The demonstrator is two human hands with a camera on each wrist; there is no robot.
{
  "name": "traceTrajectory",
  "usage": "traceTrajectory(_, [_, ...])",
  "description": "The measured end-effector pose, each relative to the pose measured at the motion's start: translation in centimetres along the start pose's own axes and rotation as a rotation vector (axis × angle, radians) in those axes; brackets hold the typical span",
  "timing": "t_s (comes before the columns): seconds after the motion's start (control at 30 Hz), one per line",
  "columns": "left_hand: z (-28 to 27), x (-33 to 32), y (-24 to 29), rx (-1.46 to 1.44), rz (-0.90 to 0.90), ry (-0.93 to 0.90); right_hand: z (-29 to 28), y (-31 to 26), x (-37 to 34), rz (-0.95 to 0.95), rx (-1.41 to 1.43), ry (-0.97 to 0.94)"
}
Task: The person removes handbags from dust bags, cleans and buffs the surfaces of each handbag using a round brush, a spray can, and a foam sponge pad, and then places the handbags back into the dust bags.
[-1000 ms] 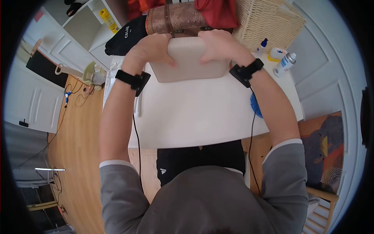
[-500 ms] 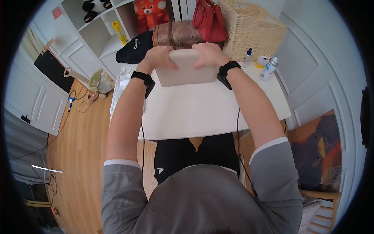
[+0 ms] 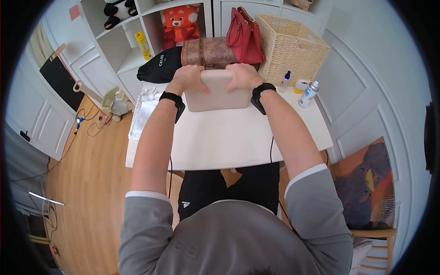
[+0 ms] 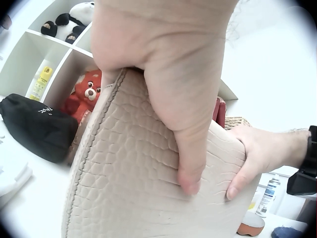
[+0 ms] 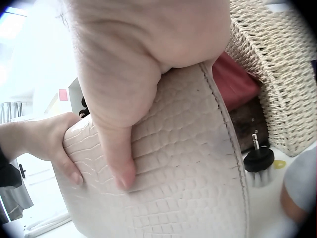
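A beige bag [image 3: 217,98] in crocodile-pattern leather, stitched along its edges, stands upright at the far side of the white table. My left hand [image 3: 189,79] grips its top edge on the left, with the thumb [image 4: 190,166] flat on the near face. On the right, my right hand [image 3: 244,77] holds the same edge, and its thumb [image 5: 119,163] lies on the near face too. The fingers of both hands go over the top and are hidden behind the bag. Both wrist views show the leather close up.
Behind the bag are a brown patterned case [image 3: 211,48], a red handbag [image 3: 244,36], a wicker basket [image 3: 291,50] and a black pouch [image 3: 160,66]. A spray can [image 3: 309,94] and a small bottle [image 3: 284,82] stand right. White cloth [image 3: 143,114] lies left. A brush [image 5: 259,163] is beside the bag.
The head view has tilted up, bringing more of the shelves and basket into sight. Both hands keep their hold on the bag's top edge, and the bag stays upright.
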State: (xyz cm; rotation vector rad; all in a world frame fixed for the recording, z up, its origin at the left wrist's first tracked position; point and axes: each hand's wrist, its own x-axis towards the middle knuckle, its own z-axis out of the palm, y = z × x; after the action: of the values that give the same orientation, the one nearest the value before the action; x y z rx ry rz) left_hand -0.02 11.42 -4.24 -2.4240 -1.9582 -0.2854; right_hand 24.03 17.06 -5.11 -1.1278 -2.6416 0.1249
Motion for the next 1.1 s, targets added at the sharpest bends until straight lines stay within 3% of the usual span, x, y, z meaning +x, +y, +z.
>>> traceTrajectory(0.6, [0.0,-0.4,-0.3,0.071,0.071,0.072,0.3,0.8,0.1,-0.063,-0.026,0.065])
traceTrajectory(1.1, [1.5,-0.8,-0.3,-0.114,0.068,0.128,1.2,0.5,-0.7,-0.025,-0.034,0.056])
